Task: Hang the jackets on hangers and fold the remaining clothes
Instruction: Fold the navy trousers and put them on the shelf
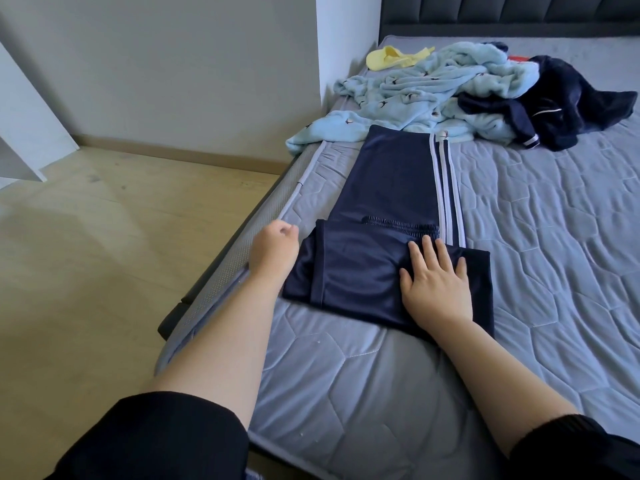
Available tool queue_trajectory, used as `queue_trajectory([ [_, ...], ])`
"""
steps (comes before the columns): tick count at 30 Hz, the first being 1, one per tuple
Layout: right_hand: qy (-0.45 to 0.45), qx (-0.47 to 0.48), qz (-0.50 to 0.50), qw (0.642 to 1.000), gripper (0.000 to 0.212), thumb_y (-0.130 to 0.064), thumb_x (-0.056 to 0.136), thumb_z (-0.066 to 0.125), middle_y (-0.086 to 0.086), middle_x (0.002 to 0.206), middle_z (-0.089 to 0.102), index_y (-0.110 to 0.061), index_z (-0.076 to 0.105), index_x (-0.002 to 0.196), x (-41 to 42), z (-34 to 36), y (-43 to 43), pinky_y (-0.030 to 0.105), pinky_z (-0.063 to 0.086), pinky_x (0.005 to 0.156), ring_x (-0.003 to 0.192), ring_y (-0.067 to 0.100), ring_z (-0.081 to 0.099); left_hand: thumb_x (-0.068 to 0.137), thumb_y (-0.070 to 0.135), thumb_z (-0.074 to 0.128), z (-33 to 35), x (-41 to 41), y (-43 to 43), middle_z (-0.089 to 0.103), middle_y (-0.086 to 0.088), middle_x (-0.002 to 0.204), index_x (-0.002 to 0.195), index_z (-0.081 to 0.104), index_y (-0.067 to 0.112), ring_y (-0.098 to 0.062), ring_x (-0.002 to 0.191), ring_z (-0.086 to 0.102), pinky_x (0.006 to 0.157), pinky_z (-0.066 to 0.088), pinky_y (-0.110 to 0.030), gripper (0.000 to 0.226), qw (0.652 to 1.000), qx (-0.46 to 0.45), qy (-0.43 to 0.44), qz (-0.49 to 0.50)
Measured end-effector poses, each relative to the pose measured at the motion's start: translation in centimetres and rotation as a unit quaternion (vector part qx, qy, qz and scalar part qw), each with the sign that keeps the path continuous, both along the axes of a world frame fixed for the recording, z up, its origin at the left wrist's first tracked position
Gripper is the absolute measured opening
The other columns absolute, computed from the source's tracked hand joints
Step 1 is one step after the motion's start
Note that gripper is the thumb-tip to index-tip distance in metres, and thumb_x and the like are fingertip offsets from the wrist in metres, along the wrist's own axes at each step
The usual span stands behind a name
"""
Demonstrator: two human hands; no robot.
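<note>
Under both hands, the grey mattress (554, 237) is carrying everything. The navy trousers (381, 188) are lying folded on it, their doubled part being pressed by the flat, straight-fingered right hand (438, 285), the striped leg stretching beyond its fingertips. Farther beyond, a blue robe (415, 91), a dark jacket (571, 98) and a yellow top (384, 58) are lying heaped. The left hand (273, 247) is hovering just left of the fold, fingers curled, holding nothing.
</note>
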State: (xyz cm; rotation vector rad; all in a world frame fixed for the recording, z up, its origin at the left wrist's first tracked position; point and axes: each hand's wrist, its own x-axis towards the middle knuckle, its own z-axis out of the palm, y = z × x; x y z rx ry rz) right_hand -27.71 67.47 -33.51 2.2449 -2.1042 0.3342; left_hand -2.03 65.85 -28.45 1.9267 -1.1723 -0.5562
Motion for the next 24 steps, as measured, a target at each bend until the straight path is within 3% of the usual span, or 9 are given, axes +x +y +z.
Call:
queue_trajectory([
  [3, -0.002, -0.003, 0.001, 1.0, 0.06, -0.045, 0.096, 0.026, 0.001, 0.16, 0.014, -0.023, 0.021, 0.151, -0.1, 0.0, 0.0, 0.049, 0.008, 0.116, 0.148, 0.019, 0.007, 0.085, 0.036, 0.06, -1.0, -1.0, -0.6, 0.053, -0.002, 0.066, 0.062, 0.046, 0.017, -0.021, 0.064, 0.05, 0.06, 0.036, -0.028, 0.032, 0.99, 0.115, 0.079, -0.028],
  [7, -0.011, -0.007, 0.003, 1.0, 0.059, -0.045, 0.096, 0.026, 0.001, 0.16, 0.016, -0.023, 0.023, 0.151, -0.1, 0.0, 0.1, 0.049, 0.009, 0.116, 0.147, 0.019, 0.008, 0.089, 0.022, 0.064, -1.1, -1.2, -1.0, 0.052, -0.007, 0.077, 0.075, 0.054, 0.011, -0.02, 0.076, 0.048, 0.066, 0.036, -0.028, 0.02, 0.97, 0.063, 0.225, 0.06],
  [9, -0.013, -0.006, 0.004, 1.0, 0.059, -0.045, 0.096, 0.027, 0.001, 0.16, 0.016, -0.022, 0.024, 0.15, -0.1, 0.0, 0.0, 0.049, 0.009, 0.116, 0.147, 0.019, 0.008, 0.089, 0.015, 0.057, -1.1, -1.2, -0.8, 0.052, -0.003, 0.072, 0.071, 0.054, 0.012, -0.023, 0.074, 0.049, 0.062, 0.035, -0.027, 0.019, 0.994, 0.047, 0.058, 0.082],
  [11, -0.014, -0.005, 0.005, 1.0, 0.059, -0.045, 0.096, 0.027, 0.001, 0.16, 0.015, -0.023, 0.023, 0.151, -0.1, 0.0, 0.0, 0.049, 0.009, 0.116, 0.147, 0.019, 0.008, 0.09, 0.011, 0.055, -0.3, -2.3, 0.0, 0.057, 0.001, 0.088, 0.087, 0.06, 0.015, -0.02, 0.083, 0.052, 0.067, 0.037, -0.028, 0.007, 0.99, -0.039, -0.135, 0.03],
  [14, -0.031, 0.002, 0.007, 1.0, 0.059, -0.045, 0.097, 0.027, 0.0, 0.16, 0.013, -0.023, 0.022, 0.151, -0.3, 0.2, 0.0, 0.049, 0.008, 0.116, 0.148, 0.018, 0.006, 0.091, 0.012, 0.054, 1.4, -4.9, 0.6, 0.06, -0.003, 0.112, 0.11, 0.063, 0.011, -0.019, 0.107, 0.053, 0.085, 0.037, -0.023, 0.021, 0.953, -0.135, -0.19, -0.193],
  [16, -0.058, 0.018, 0.013, 0.998, 0.058, -0.044, 0.098, 0.028, -0.001, 0.161, 0.011, -0.023, 0.021, 0.151, -0.6, 0.7, -0.1, 0.048, 0.008, 0.117, 0.148, 0.017, 0.004, 0.089, 0.022, 0.06, 1.9, -5.9, 0.9, 0.047, -0.002, 0.141, 0.134, 0.052, 0.017, -0.018, 0.132, 0.039, 0.101, 0.027, -0.018, 0.046, 0.908, 0.035, -0.165, -0.383],
  [19, -0.066, 0.063, 0.036, 0.995, 0.06, -0.045, 0.098, 0.031, 0.0, 0.161, 0.005, -0.022, 0.017, 0.152, -1.0, 2.0, -0.3, 0.049, 0.005, 0.117, 0.148, 0.017, -0.001, 0.074, 0.043, 0.074, 1.1, -5.6, 1.8, -0.012, 0.01, 0.159, 0.152, -0.003, 0.033, -0.01, 0.146, -0.012, 0.116, 0.003, -0.033, 0.111, 0.785, 0.272, -0.26, -0.492],
  [21, -0.037, 0.107, 0.074, 0.991, 0.071, -0.055, 0.094, 0.035, 0.002, 0.161, -0.005, -0.022, 0.011, 0.153, -1.1, 3.3, -0.2, 0.051, 0.0, 0.116, 0.148, 0.019, -0.009, 0.068, 0.043, 0.076, 0.2, -5.4, 2.4, -0.023, 0.01, 0.156, 0.149, -0.015, 0.037, -0.012, 0.144, -0.02, 0.117, 0.002, -0.044, 0.122, 0.771, 0.254, -0.334, -0.479],
  [24, 0.001, 0.184, 0.138, 0.973, 0.101, -0.073, 0.076, 0.048, 0.002, 0.158, -0.021, -0.028, 0.0, 0.152, -1.1, 5.2, 0.7, 0.055, -0.003, 0.114, 0.146, 0.021, -0.018, 0.072, 0.033, 0.067, -0.8, -5.6, 2.7, -0.02, 0.007, 0.158, 0.149, -0.013, 0.037, -0.016, 0.146, -0.016, 0.116, 0.003, -0.048, 0.111, 0.793, 0.191, -0.37, -0.445],
])
